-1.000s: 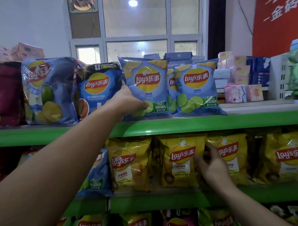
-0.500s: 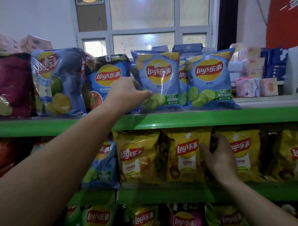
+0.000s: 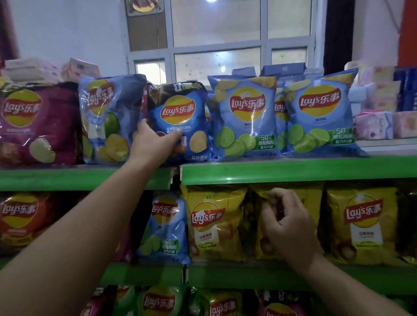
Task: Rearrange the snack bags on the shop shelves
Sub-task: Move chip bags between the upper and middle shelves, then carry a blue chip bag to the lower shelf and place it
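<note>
Head view, looking at green shop shelves stocked with Lay's snack bags. Left hand (image 3: 152,142) reaches to the top shelf (image 3: 274,171) and grips the lower left part of a dark blue bag (image 3: 180,116): thumb at the bag's left edge, fingers across its front. That bag stands upright, touching a larger pale blue bag (image 3: 111,118) on its left; a purple bag (image 3: 37,126) stands further left. To the right of the dark blue bag stand two light blue lime bags, one (image 3: 245,116) just beside it and another (image 3: 319,113) further right, both upright at the shelf front.

Right hand (image 3: 288,226) is on the middle shelf (image 3: 254,274), fingers curled against the front of a yellow bag (image 3: 305,197) and covering most of it. Cannot tell whether it actually pinches the bag or only rests on it. Yellow bags flank it: one (image 3: 214,223) to the left, one (image 3: 363,225) to the right. A light blue lime bag (image 3: 165,228) stands left of the yellow row, upright. A red-orange bag (image 3: 20,218) sits at the far left of that shelf. More bags (image 3: 158,303) fill the bottom row, partly cut off.
</note>
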